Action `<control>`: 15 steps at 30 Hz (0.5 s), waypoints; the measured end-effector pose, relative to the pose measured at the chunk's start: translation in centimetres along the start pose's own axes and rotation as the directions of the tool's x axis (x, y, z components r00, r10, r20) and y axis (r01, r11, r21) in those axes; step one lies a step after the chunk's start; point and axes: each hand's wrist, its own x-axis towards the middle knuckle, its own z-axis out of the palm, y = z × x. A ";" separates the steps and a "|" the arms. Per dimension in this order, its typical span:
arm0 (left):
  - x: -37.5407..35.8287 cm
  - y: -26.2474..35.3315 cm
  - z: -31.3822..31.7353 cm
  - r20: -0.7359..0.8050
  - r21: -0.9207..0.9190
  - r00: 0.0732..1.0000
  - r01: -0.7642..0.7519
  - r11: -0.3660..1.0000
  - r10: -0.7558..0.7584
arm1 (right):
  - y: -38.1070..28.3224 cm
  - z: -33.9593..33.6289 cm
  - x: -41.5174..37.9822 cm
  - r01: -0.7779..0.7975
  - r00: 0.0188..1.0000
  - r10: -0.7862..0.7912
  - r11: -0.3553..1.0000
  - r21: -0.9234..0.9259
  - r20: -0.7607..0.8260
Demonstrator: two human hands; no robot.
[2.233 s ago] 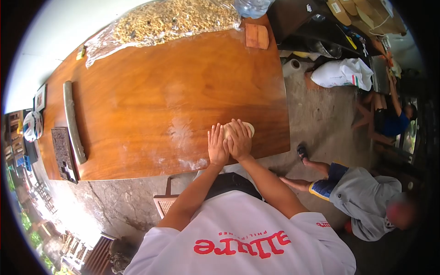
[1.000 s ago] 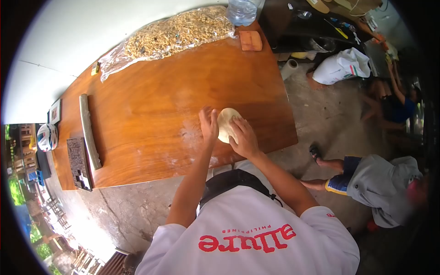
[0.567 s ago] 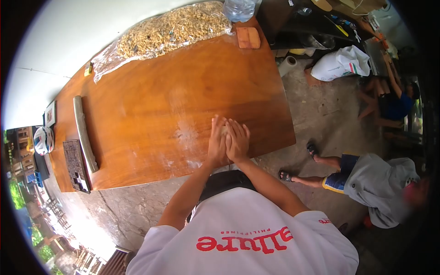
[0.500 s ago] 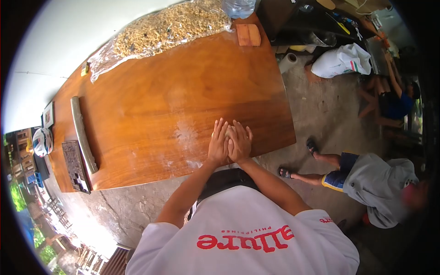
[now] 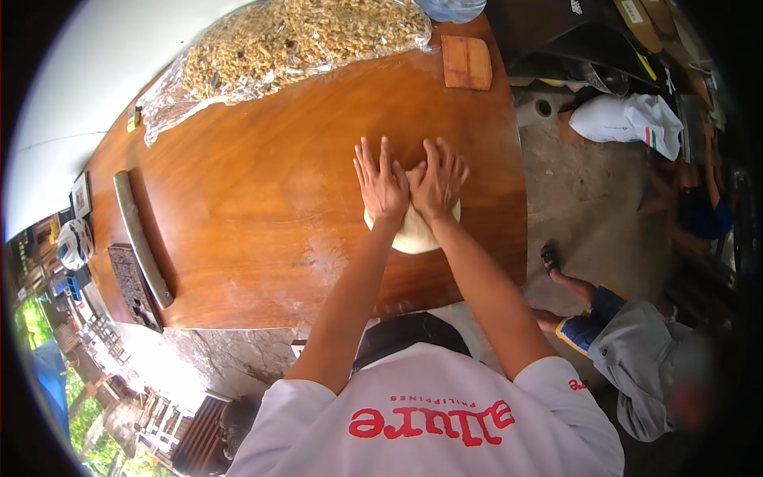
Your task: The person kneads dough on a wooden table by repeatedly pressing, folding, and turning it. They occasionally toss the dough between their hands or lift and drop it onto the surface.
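A pale round lump of dough (image 5: 415, 235) lies on the varnished wooden table (image 5: 262, 191), toward its right side. Pressing on the dough's upper left is my left hand (image 5: 383, 184), its fingers stretched out and apart. Beside it, my right hand (image 5: 439, 181) pushes down on the upper right part, fingers also spread. The thumbs and the heels of both palms meet near the middle of the lump. Part of the dough is hidden beneath the hands. A dusting of white flour (image 5: 326, 258) marks the tabletop to the left.
Along the back lies a clear plastic bag of brown crumbly bits (image 5: 302, 44). A wooden block (image 5: 466, 63) sits at the back right corner. At left are a long grey stick (image 5: 141, 238) and a dark slab (image 5: 133, 282). Another person (image 5: 628, 350) stands at right.
Both hands have moved forward, away from my body, with arms extended. The fingers have spread, and much more of the dough shows below the hands. The view has shifted slightly.
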 end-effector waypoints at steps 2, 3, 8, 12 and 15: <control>1.8 0.4 0.6 -0.063 -0.033 0.993 0.100 0.994 -0.102 | 0.3 1.3 2.5 -0.031 0.999 0.033 0.998 0.049 -0.036; 2.0 0.5 0.4 -0.073 -0.031 0.993 0.087 0.996 -0.089 | 0.5 1.6 3.7 -0.062 0.996 0.067 0.994 0.092 -0.060; -1.3 -0.2 -2.1 0.196 -0.410 0.980 0.060 0.910 0.024 | 6.2 -1.0 5.2 -0.469 0.818 0.375 -0.002 0.883 0.435; -8.8 -1.0 -3.6 0.282 -0.458 0.913 0.399 0.794 -0.297 | 10.7 -2.2 -2.0 -0.562 0.755 0.538 0.235 0.793 0.376; -13.5 -0.5 -4.2 0.217 -0.484 0.790 0.597 0.640 -0.573 | 8.6 -1.4 -8.0 -0.533 0.796 0.552 0.447 0.718 0.247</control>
